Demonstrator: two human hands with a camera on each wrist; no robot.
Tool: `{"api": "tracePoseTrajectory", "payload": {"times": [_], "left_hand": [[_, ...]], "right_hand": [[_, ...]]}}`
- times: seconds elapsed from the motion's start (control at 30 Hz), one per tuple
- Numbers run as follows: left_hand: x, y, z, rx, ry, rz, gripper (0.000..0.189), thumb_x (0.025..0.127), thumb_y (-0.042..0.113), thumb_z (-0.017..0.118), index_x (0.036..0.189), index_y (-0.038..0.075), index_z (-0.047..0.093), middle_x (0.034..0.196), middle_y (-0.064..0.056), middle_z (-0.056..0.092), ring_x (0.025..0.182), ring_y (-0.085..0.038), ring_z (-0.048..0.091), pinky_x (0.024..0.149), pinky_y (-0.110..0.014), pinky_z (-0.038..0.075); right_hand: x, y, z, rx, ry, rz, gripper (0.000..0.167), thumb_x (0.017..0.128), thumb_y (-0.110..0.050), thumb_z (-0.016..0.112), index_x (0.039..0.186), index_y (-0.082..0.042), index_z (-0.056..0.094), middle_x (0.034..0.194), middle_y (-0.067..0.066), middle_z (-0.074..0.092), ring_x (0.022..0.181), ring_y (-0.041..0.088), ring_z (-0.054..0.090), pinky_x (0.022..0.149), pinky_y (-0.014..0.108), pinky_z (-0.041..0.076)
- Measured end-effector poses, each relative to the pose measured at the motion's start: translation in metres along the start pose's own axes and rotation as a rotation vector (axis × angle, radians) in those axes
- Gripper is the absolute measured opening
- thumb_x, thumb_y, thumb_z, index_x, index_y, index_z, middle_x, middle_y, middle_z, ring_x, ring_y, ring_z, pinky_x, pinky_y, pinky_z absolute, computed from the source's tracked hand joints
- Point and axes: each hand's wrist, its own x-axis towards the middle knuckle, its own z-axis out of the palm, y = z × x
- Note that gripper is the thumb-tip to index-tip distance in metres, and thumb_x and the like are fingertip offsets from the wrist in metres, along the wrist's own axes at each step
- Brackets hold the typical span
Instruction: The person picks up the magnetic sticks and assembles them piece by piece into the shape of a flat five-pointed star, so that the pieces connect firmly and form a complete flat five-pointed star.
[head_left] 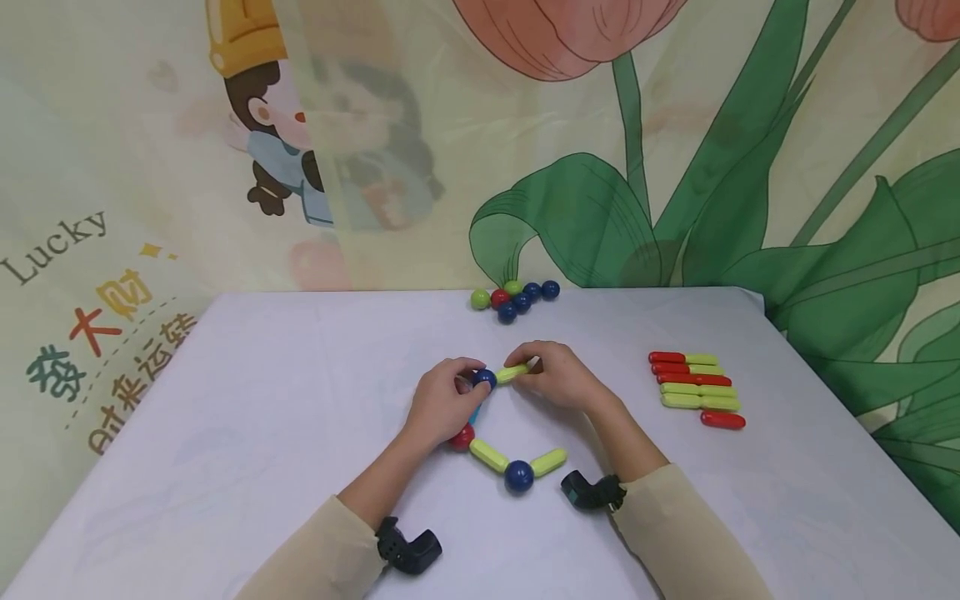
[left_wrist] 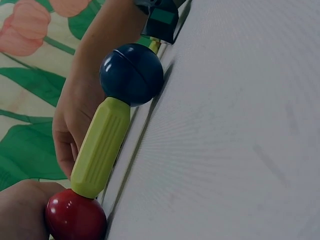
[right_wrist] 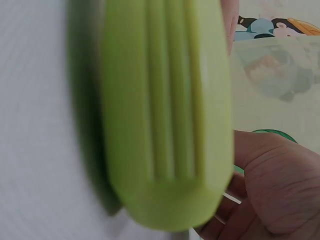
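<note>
My left hand (head_left: 442, 398) pinches a dark blue ball (head_left: 485, 379) between thumb and fingers. A yellow-green rod (head_left: 513, 372) meets that ball, and my right hand (head_left: 557, 377) grips its other end. Below the left hand, a light blue rod (head_left: 475, 414), partly hidden, runs down to a red ball (head_left: 462, 437). From the red ball a second yellow-green rod (head_left: 489, 456) leads to another blue ball (head_left: 519, 477), which carries a third yellow-green rod (head_left: 550, 462) angled up to the right. In the left wrist view the red ball (left_wrist: 76, 215) sits beside the left hand.
Several loose balls (head_left: 507, 312) in blue, red and green lie at the table's back edge. On the right, red and yellow-green rods (head_left: 697, 389) lie in stacked rows, with a single red rod (head_left: 723, 420) in front. A printed cloth (head_left: 570, 208) hangs behind the white table.
</note>
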Motion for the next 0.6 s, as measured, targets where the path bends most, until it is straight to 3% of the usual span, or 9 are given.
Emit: {"api": "tracePoseTrajectory", "payload": {"times": [0.37,0.6], "left_hand": [[-0.001,0.001,-0.002,0.022,0.022,-0.025,0.032,0.096,0.025,0.073,0.126,0.016,0.073,0.109,-0.004,0.069,0.095,-0.019,0.059,0.084,-0.034,0.052],[0.002,-0.002,-0.004,0.061,0.068,0.000,0.032,0.095,0.025,0.072,0.124,0.014,0.074,0.107,-0.006,0.071,0.093,-0.022,0.059,0.084,-0.037,0.049]], "right_hand": [[0.004,0.004,-0.001,0.020,-0.014,0.034,0.022,0.094,-0.010,0.072,0.114,-0.018,0.075,0.120,0.006,0.070,0.103,0.025,0.063,0.090,0.040,0.056],[0.010,0.009,-0.007,0.139,0.009,0.074,0.023,0.099,-0.018,0.067,0.121,-0.012,0.071,0.121,0.011,0.068,0.086,0.021,0.064,0.071,0.030,0.055]]}}
